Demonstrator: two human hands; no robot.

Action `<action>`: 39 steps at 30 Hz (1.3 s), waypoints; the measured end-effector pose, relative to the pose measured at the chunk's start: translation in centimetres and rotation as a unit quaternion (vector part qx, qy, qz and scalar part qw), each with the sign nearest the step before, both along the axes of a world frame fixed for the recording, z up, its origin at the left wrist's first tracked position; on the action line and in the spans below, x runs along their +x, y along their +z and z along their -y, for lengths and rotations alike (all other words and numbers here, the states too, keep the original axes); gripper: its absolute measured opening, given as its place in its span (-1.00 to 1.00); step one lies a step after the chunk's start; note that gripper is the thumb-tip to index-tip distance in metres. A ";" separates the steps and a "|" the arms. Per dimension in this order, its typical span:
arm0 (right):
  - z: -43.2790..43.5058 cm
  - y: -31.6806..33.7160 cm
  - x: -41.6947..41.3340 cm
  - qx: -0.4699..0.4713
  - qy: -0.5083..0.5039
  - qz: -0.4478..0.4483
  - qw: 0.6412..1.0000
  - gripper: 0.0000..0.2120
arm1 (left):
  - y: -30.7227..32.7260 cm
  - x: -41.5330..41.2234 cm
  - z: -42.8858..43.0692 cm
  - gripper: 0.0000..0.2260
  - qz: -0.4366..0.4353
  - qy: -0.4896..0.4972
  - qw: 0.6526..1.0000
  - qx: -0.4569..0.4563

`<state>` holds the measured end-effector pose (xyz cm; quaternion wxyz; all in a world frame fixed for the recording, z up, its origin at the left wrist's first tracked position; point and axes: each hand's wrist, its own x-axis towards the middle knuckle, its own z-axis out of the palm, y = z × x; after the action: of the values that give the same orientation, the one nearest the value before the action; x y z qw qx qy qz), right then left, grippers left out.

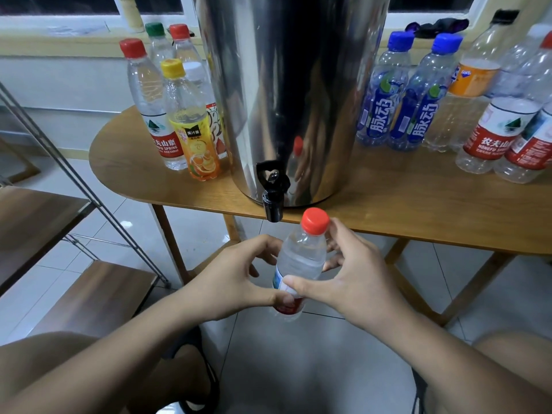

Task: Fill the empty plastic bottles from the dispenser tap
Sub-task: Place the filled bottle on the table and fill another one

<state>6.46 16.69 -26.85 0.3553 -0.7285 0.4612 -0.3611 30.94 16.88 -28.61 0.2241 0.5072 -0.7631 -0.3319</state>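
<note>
- Wooden table (pixel 418 204) with a rounded end spans the middle of the frame, over a pale tiled floor (pixel 298 354); a window sill (pixel 59 40) runs along the top.
- At left stands a metal rack (pixel 59 222) with wood shelves, cut off by the frame edge.
- One steel dispenser (pixel 292 85) sits at the table's near edge, its top out of frame; its black tap (pixel 272 192) overhangs the edge.
- One red-capped bottle (pixel 301 258) is held just below and right of the tap, tilted, cap on.
- Left hand (pixel 239 276) curls round the bottle's lower body; right hand (pixel 352 273) grips it with the thumb on the label and fingers behind the neck.
- Hands hide much of the label, and its fill level is hard to make out.
- Upper left of the dispenser: five bottles (pixel 167 115), with two red caps, one green, one yellow and one white.
- Upper right: two blue-capped bottles (pixel 400 100), one orange-labelled bottle (pixel 475 76) and at least two red-labelled ones (pixel 490 135); others are cut off at the right edge, so I cannot count them.
</note>
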 end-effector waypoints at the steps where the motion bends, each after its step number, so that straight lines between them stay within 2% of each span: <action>1: 0.0 0.0 0.0 0.001 0.004 0.004 1.000 -0.44 | 0.0 -0.3 -0.1 -0.46 -0.008 0.002 1.000 -0.005; 12: 0.0 0.4 0.4 0.022 0.055 0.010 0.998 -0.30 | 1.5 0.3 -0.6 -0.54 -0.026 0.019 0.999 -0.034; 19: 0.6 -0.8 0.0 0.035 0.057 0.030 0.997 -0.20 | 4.0 3.6 0.0 -0.49 -0.072 0.043 0.993 -0.078; 25: 1.3 -2.0 -0.3 0.044 0.046 -0.011 0.998 -0.31 | 7.2 6.5 1.0 -0.41 -0.156 0.091 0.978 -0.106; 30: 1.8 -2.6 -0.3 0.045 0.031 -0.057 0.997 -0.49 | 7.8 9.2 3.1 -0.47 -0.218 0.191 0.949 -0.125; 34: 2.0 -2.7 -0.1 0.053 0.026 -0.101 0.993 -0.53 | 7.6 9.4 5.2 -0.59 -0.204 0.266 0.927 -0.170; 39: 2.2 -2.9 0.2 0.058 0.019 -0.116 0.991 -0.57 | 7.1 8.2 7.6 -0.58 -0.196 0.312 0.908 -0.198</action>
<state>6.62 14.44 -29.80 0.3480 -0.7522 0.5057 -0.2394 39.16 9.30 -21.52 0.5570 0.5894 -0.5569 -0.1794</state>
